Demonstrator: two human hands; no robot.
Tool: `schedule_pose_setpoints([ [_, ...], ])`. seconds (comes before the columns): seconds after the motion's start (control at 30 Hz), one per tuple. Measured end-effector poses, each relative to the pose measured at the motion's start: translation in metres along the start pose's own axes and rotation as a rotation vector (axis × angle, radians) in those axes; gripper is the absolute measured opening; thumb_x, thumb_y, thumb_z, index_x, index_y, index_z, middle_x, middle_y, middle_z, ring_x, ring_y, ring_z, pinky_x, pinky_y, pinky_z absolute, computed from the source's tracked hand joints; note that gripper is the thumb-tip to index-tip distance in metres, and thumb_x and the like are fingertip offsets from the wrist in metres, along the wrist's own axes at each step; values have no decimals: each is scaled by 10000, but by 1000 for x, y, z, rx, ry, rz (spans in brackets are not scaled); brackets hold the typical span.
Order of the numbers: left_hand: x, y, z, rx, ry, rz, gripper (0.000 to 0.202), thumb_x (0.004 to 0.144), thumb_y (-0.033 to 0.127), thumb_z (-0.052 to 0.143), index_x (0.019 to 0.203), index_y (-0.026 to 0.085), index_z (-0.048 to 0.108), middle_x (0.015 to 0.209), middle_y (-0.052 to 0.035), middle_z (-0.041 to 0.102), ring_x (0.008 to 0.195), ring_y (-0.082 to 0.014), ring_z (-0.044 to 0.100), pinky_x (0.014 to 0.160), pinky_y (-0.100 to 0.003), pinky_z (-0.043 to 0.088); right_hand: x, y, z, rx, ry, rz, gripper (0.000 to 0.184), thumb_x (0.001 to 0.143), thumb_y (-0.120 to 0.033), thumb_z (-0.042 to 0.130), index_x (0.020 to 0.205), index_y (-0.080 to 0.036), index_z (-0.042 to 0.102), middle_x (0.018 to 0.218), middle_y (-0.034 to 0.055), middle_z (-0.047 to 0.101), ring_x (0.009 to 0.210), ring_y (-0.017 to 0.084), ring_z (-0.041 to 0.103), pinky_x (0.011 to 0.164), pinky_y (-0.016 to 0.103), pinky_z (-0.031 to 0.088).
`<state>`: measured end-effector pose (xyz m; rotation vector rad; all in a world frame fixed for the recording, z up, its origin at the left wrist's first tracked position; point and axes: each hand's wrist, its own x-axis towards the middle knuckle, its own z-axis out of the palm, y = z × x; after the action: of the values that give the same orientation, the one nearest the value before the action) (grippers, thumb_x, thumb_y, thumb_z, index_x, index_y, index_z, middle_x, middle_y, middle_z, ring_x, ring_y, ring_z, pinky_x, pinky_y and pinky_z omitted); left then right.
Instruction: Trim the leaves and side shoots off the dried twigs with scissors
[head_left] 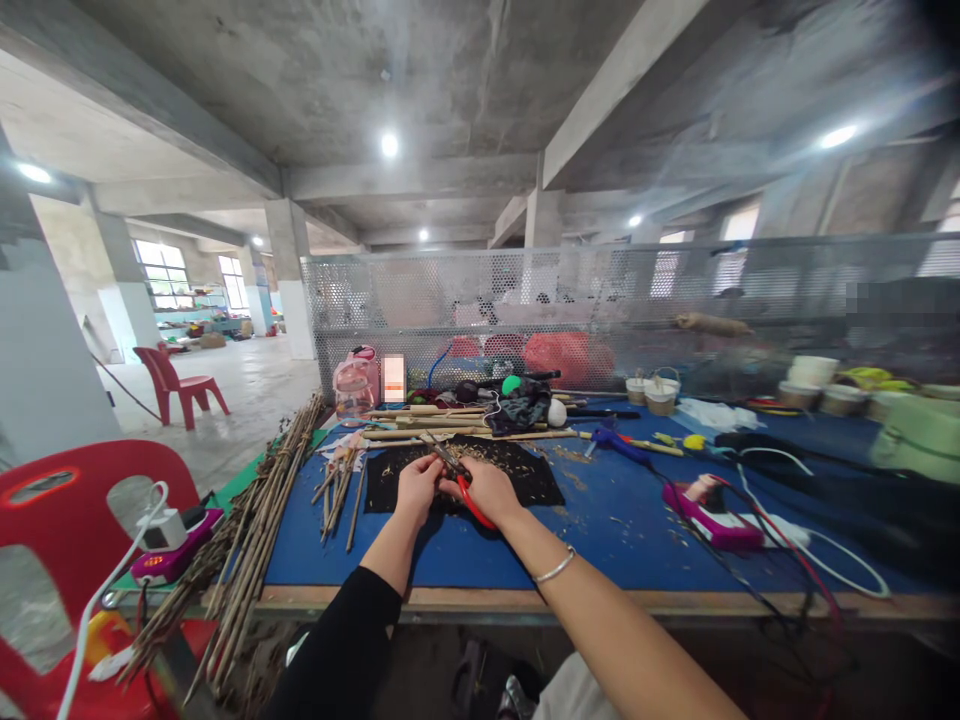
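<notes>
My right hand (487, 490) is closed round red-handled scissors (459, 476), whose blades point up and left. My left hand (417, 482) is pinched next to the blades on something small that I cannot make out. Both hands work over a black mat (532, 475) strewn with shavings on the blue table top (600, 530). My left arm wears a black sleeve and my right wrist a thin bracelet.
A bundle of thin sticks (251, 540) lies along the table's left edge. Bamboo pieces (442, 415), a pink jar (356, 385), small baskets (660, 395) and a pink glue gun (712, 515) with cables lie around. A red chair (75, 520) stands on the left.
</notes>
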<state>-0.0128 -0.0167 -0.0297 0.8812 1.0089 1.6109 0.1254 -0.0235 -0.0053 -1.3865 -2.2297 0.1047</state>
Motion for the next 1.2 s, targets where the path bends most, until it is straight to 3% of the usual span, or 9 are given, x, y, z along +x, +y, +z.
schedule_pose_setpoints([
  [0.27, 1, -1, 0, 1, -10, -14, 394, 508, 341, 744, 796, 90, 644, 540, 5, 552, 417, -60, 447, 409, -179, 315, -1, -2, 0, -23, -9, 7, 483, 758, -645, 442, 980, -234, 567, 914, 62, 667, 865, 212, 618, 687, 256, 399],
  [0.5, 3, -4, 0, 5, 10, 8, 302, 537, 294, 736, 754, 106, 644, 572, -5, 573, 479, -71, 496, 482, -190, 393, -2, -2, 0, 27, 29, -57, 506, 717, -614, 527, 1011, -203, 549, 994, 75, 638, 960, 210, 580, 772, 261, 403],
  [0.97, -3, 1, 2, 17, -8, -5, 361, 516, 389, 736, 721, 104, 652, 606, -28, 597, 505, -86, 505, 442, -175, 346, -1, -3, -3, 73, -17, 18, 451, 765, -598, 477, 1005, -229, 577, 927, 65, 668, 891, 218, 619, 695, 250, 412],
  [1.2, 0, -2, -2, 208, -41, 132, 285, 584, 372, 688, 678, 103, 682, 562, -30, 600, 510, -104, 494, 488, -200, 359, -1, -1, 0, 86, 46, -70, 486, 734, -592, 525, 1020, -202, 565, 1000, 81, 637, 970, 213, 580, 783, 267, 410],
])
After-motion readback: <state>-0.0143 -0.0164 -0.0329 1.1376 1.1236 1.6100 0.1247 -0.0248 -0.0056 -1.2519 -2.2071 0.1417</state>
